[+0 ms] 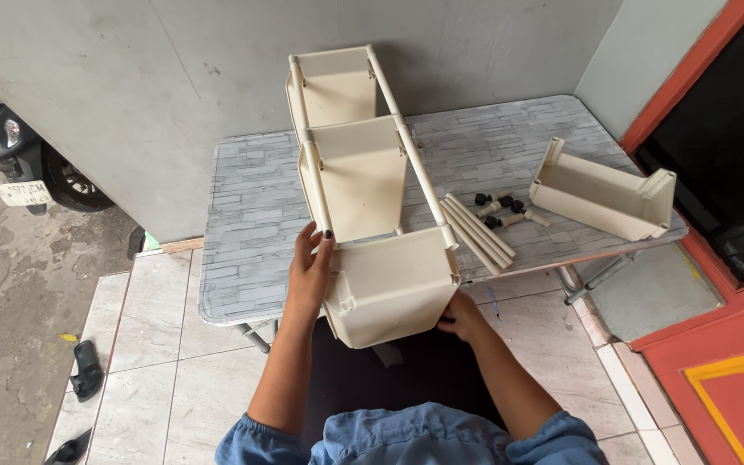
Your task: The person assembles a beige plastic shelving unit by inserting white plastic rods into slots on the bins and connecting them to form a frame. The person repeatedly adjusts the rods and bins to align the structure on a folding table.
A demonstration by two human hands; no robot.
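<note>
Cream three-tier plastic rack (363, 181) (partly assembled) tilted on table.

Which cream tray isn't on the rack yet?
The tray lying alone at the table's right end. The other three sit joined on poles in the rack that both hands hold.

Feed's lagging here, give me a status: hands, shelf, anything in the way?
Left hand grips shelf rack at a post. Right hand holds bottom bin's corner. Loose tubes lie right of it.

Blue denim sleeves pushed up, dark-painted nails
</note>
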